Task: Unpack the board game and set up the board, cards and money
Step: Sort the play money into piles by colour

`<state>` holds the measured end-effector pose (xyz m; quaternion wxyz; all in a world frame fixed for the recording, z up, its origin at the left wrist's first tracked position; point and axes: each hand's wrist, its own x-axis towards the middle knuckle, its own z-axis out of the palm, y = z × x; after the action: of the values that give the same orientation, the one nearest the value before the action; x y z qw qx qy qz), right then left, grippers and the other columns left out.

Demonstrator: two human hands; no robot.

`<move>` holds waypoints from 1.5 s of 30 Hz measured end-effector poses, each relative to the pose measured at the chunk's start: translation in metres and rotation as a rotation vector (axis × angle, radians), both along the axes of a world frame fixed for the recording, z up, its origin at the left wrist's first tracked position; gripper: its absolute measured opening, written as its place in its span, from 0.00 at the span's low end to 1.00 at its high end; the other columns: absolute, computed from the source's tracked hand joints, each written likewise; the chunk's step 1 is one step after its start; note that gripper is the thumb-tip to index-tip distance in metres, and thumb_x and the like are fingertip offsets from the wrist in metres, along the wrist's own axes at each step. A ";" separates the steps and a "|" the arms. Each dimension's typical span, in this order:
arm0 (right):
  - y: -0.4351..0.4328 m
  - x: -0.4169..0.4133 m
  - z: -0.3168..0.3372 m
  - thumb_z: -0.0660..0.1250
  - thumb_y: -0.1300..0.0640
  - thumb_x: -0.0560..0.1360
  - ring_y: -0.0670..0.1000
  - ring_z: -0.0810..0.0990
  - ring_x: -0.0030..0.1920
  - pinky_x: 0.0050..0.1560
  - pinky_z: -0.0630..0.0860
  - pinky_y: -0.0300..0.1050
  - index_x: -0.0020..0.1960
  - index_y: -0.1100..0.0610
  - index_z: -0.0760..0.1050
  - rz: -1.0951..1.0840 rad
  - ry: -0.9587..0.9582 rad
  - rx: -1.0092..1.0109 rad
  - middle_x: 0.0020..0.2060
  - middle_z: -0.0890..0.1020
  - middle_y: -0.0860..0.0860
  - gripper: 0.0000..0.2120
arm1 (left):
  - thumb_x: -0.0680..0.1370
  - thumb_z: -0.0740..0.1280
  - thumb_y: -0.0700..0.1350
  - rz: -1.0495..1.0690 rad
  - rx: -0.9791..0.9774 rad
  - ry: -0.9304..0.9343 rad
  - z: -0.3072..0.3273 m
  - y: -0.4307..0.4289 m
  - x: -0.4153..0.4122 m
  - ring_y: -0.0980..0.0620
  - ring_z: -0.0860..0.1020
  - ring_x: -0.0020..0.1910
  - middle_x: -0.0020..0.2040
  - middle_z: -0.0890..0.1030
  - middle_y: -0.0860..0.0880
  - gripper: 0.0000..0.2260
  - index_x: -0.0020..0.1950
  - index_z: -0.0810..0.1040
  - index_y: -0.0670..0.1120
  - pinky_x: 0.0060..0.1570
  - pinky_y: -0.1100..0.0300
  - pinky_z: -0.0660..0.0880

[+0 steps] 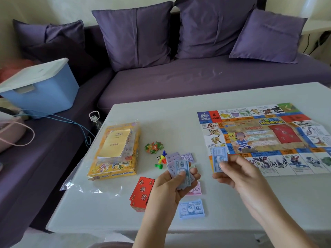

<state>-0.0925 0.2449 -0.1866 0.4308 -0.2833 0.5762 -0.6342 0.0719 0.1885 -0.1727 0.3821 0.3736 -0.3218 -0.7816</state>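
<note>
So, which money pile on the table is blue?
The 500 pile nearest the camera; the pink 1000 pile lies just beyond it, the purple pile farther still.

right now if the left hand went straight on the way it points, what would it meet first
Probably the purple notes on the table, just beyond the fan of money the left hand holds, though its height above them is unclear.

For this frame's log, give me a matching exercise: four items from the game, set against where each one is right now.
Items: 1 game board; 2 red card stack; 3 single blue note; 4 yellow box.
Places: A pinched in the right hand; B left part of the table, booklet on top; C spread flat on the table's right part; D on the table beside the left hand.
Pairs: 1-C, 2-D, 3-A, 4-B.
</note>
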 end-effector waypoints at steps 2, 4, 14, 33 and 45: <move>0.003 -0.004 -0.002 0.68 0.66 0.74 0.52 0.81 0.37 0.38 0.77 0.38 0.49 0.62 0.79 0.039 0.102 -0.016 0.34 0.82 0.54 0.05 | 0.78 0.61 0.34 0.001 -0.047 -0.055 -0.002 0.000 0.003 0.44 0.83 0.45 0.46 0.83 0.38 0.09 0.56 0.76 0.34 0.40 0.59 0.81; 0.006 -0.008 0.000 0.72 0.60 0.70 0.48 0.75 0.34 0.40 0.72 0.38 0.45 0.58 0.82 0.060 0.148 -0.057 0.29 0.79 0.51 0.05 | 0.76 0.65 0.35 -0.009 -0.119 -0.143 -0.004 0.000 0.004 0.44 0.84 0.45 0.45 0.84 0.39 0.08 0.53 0.79 0.37 0.41 0.59 0.81; 0.014 -0.027 0.020 0.75 0.50 0.62 0.47 0.73 0.28 0.33 0.73 0.35 0.41 0.54 0.84 0.179 0.226 -0.058 0.24 0.76 0.52 0.11 | 0.61 0.76 0.45 -0.146 -0.350 -0.409 -0.002 0.005 0.003 0.53 0.80 0.31 0.35 0.84 0.45 0.10 0.41 0.83 0.46 0.33 0.64 0.79; 0.041 -0.050 0.009 0.72 0.61 0.70 0.46 0.72 0.28 0.32 0.69 0.33 0.40 0.56 0.85 0.313 0.350 0.122 0.31 0.82 0.52 0.03 | 0.71 0.74 0.43 -0.379 -0.533 -0.480 -0.015 0.027 -0.035 0.56 0.74 0.25 0.27 0.78 0.53 0.05 0.40 0.79 0.47 0.28 0.63 0.73; 0.057 -0.067 -0.027 0.74 0.63 0.69 0.53 0.79 0.35 0.38 0.72 0.39 0.39 0.50 0.83 0.135 0.535 0.151 0.35 0.84 0.50 0.08 | 0.71 0.73 0.44 -0.337 -0.559 -0.762 -0.028 0.032 -0.049 0.56 0.68 0.21 0.34 0.84 0.47 0.07 0.34 0.79 0.48 0.27 0.62 0.68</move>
<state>-0.1596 0.3020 -0.2134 0.3246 -0.4452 0.6949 -0.4622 0.0227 0.2210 -0.2011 0.1915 0.4587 -0.6913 -0.5243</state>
